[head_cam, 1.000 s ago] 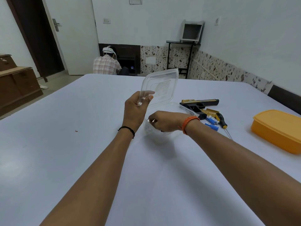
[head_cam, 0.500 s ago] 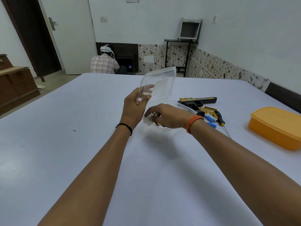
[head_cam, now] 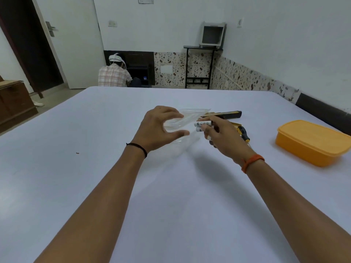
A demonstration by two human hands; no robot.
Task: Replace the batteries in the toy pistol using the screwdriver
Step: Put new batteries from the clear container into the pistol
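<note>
My right hand (head_cam: 221, 135) holds two white batteries (head_cam: 202, 125) between its fingertips, just right of a clear plastic box (head_cam: 187, 118). My left hand (head_cam: 159, 126) rests on that box with fingers spread over its lowered lid, thumb near the front rim. The black and gold toy pistol (head_cam: 226, 114) lies on the white table (head_cam: 114, 168) behind my right hand, partly hidden by it. The screwdriver (head_cam: 244, 134), with a black and yellow handle, lies just right of my right hand.
An orange lidded container (head_cam: 311, 142) sits at the table's right side. A person in a checked shirt (head_cam: 114, 74) crouches on the floor beyond the far edge. A wooden cabinet (head_cam: 15, 103) stands at the left, a black stand (head_cam: 201, 67) by the back wall.
My right hand came out of the clear box with two white batteries and moved right. My left hand lowered the raised lid down onto the box.
</note>
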